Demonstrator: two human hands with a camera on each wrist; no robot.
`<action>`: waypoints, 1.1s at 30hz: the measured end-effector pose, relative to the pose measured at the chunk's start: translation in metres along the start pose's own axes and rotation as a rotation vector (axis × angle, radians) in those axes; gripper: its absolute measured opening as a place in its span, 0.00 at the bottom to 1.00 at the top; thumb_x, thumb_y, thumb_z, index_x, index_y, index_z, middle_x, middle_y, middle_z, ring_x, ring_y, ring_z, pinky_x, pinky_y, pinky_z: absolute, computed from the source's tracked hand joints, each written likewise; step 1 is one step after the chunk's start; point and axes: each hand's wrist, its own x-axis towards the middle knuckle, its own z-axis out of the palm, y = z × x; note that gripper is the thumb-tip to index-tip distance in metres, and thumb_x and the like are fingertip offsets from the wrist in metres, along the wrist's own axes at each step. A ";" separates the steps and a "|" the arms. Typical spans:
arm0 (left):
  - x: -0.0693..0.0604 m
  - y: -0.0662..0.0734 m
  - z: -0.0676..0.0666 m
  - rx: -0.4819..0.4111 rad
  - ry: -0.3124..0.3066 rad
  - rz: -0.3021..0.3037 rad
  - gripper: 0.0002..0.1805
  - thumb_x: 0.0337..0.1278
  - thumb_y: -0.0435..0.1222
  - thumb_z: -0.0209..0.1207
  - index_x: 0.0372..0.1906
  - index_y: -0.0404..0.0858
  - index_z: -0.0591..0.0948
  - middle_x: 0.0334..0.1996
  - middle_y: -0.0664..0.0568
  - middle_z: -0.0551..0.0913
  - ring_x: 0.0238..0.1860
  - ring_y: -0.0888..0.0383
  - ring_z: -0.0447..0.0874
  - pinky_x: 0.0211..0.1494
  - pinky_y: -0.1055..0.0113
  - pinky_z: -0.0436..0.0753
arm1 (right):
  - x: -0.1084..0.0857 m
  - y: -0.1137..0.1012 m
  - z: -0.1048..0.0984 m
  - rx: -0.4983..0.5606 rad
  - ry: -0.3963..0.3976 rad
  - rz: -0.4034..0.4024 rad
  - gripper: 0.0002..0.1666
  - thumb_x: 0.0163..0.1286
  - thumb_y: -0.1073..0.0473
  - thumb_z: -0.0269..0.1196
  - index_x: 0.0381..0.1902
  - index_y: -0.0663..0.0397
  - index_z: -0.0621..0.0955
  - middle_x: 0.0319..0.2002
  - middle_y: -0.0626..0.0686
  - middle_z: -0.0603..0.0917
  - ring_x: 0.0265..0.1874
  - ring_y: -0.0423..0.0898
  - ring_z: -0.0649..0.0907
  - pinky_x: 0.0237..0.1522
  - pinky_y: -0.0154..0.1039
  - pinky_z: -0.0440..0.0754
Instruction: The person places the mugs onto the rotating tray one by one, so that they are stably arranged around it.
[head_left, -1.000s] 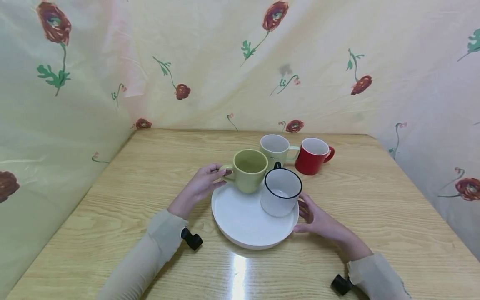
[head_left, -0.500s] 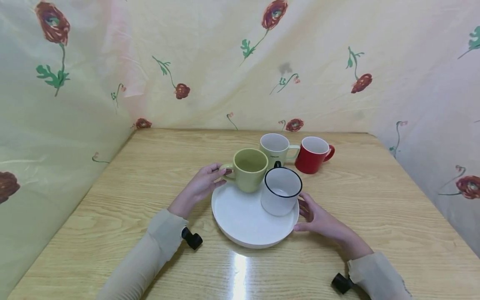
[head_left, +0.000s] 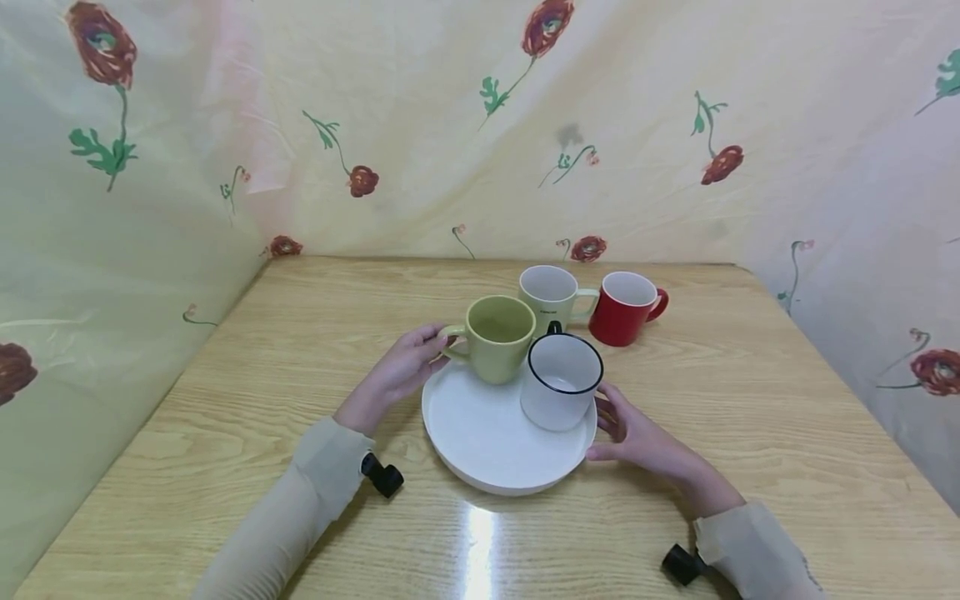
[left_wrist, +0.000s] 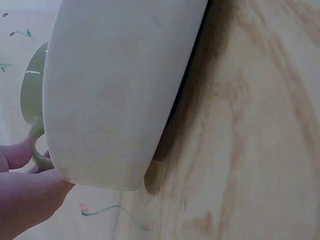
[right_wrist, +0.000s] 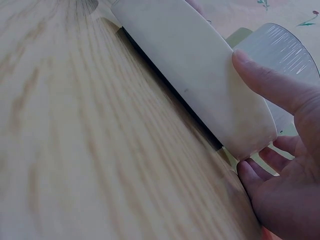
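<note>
My left hand (head_left: pixel 408 362) pinches the handle of a yellow-green mug (head_left: pixel 498 342) at the far left of a round white tray (head_left: pixel 480 442). In the left wrist view the tray wall (left_wrist: pixel 115 95) hides most of that mug. A white enamel mug (head_left: pixel 558 400) with a black rim stands upright on the right of the tray, its black handle pointing away. At the tray's right edge is my right hand (head_left: pixel 637 437), its thumb on the wall and its fingers curled under the side, as the right wrist view shows.
Behind the tray stands a pale green mug (head_left: pixel 547 304), partly covered by the yellow-green one. A red mug (head_left: pixel 618 321) with a white inside is on its right. The wooden table (head_left: pixel 300 308) ends at a flower-patterned cloth (head_left: pixel 420 108) behind and on both sides.
Both hands, the tray and the mugs keep their places relative to one another. Only a slight shift of the whole head view shows.
</note>
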 end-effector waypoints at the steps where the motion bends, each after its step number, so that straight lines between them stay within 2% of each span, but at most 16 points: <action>1: 0.000 0.000 0.000 0.013 0.009 -0.003 0.24 0.76 0.30 0.36 0.70 0.23 0.57 0.69 0.38 0.60 0.75 0.44 0.53 0.78 0.54 0.56 | 0.000 0.000 0.000 -0.005 0.002 0.005 0.62 0.58 0.63 0.70 0.76 0.57 0.40 0.76 0.68 0.42 0.73 0.72 0.47 0.63 0.18 0.65; 5: 0.001 0.002 0.000 0.066 0.083 -0.025 0.23 0.76 0.30 0.39 0.70 0.24 0.60 0.70 0.34 0.61 0.74 0.45 0.57 0.76 0.55 0.61 | 0.000 0.000 0.000 0.001 -0.001 0.010 0.62 0.59 0.63 0.70 0.76 0.57 0.41 0.76 0.68 0.42 0.73 0.72 0.46 0.62 0.17 0.65; 9: 0.002 0.002 -0.001 0.107 0.214 -0.041 0.23 0.72 0.30 0.48 0.67 0.25 0.66 0.67 0.34 0.67 0.69 0.46 0.67 0.70 0.61 0.71 | 0.001 -0.001 0.000 0.004 -0.007 -0.003 0.62 0.58 0.64 0.70 0.76 0.58 0.40 0.76 0.69 0.41 0.73 0.73 0.45 0.59 0.14 0.64; 12: 0.003 0.002 -0.002 0.125 0.313 -0.049 0.23 0.68 0.30 0.54 0.65 0.27 0.70 0.64 0.34 0.72 0.59 0.52 0.78 0.61 0.70 0.79 | 0.000 -0.002 0.000 -0.002 -0.007 -0.004 0.62 0.59 0.64 0.70 0.76 0.59 0.40 0.76 0.70 0.41 0.73 0.73 0.45 0.59 0.14 0.64; 15: 0.004 0.001 -0.003 0.146 0.353 -0.055 0.23 0.66 0.31 0.57 0.63 0.27 0.72 0.62 0.34 0.74 0.48 0.61 0.82 0.55 0.73 0.82 | 0.000 -0.002 0.000 -0.016 -0.001 0.006 0.62 0.59 0.63 0.70 0.76 0.58 0.40 0.76 0.69 0.42 0.73 0.73 0.46 0.62 0.17 0.65; 19: 0.005 0.001 -0.005 0.162 0.310 -0.091 0.22 0.69 0.34 0.55 0.61 0.25 0.72 0.57 0.38 0.79 0.42 0.66 0.81 0.58 0.67 0.82 | -0.001 -0.002 0.000 -0.043 0.007 0.014 0.62 0.59 0.62 0.70 0.76 0.57 0.41 0.76 0.68 0.43 0.73 0.72 0.48 0.70 0.41 0.64; 22: 0.004 0.000 -0.005 0.164 0.270 -0.122 0.22 0.71 0.36 0.52 0.60 0.24 0.73 0.48 0.46 0.84 0.42 0.64 0.81 0.59 0.64 0.82 | 0.000 -0.002 0.000 -0.052 0.007 0.015 0.62 0.59 0.62 0.70 0.77 0.57 0.40 0.76 0.68 0.43 0.73 0.72 0.49 0.68 0.53 0.57; 26: 0.004 0.001 -0.006 0.141 0.244 -0.135 0.22 0.72 0.36 0.50 0.60 0.23 0.72 0.40 0.56 0.84 0.43 0.63 0.81 0.58 0.65 0.82 | -0.001 -0.002 0.000 -0.053 0.003 0.029 0.62 0.60 0.61 0.70 0.77 0.57 0.40 0.76 0.68 0.42 0.73 0.73 0.48 0.67 0.56 0.56; 29: 0.003 0.001 -0.008 0.134 0.230 -0.146 0.22 0.72 0.36 0.50 0.61 0.23 0.71 0.41 0.56 0.83 0.44 0.62 0.81 0.58 0.66 0.82 | -0.001 -0.003 -0.001 -0.049 0.000 0.041 0.62 0.60 0.61 0.69 0.77 0.58 0.39 0.76 0.69 0.41 0.73 0.73 0.48 0.67 0.55 0.56; 31: 0.003 0.002 -0.008 0.138 0.223 -0.152 0.23 0.72 0.37 0.50 0.62 0.23 0.71 0.41 0.56 0.83 0.44 0.61 0.81 0.58 0.65 0.82 | -0.002 -0.003 -0.001 -0.044 -0.002 0.050 0.62 0.61 0.60 0.69 0.77 0.59 0.39 0.76 0.68 0.41 0.73 0.72 0.47 0.68 0.52 0.58; 33: 0.002 0.002 -0.010 0.141 0.218 -0.158 0.24 0.72 0.37 0.51 0.63 0.24 0.70 0.41 0.56 0.82 0.45 0.60 0.81 0.58 0.65 0.82 | -0.002 -0.003 -0.002 -0.036 -0.003 0.051 0.62 0.60 0.60 0.69 0.77 0.59 0.38 0.76 0.68 0.40 0.73 0.72 0.47 0.69 0.44 0.62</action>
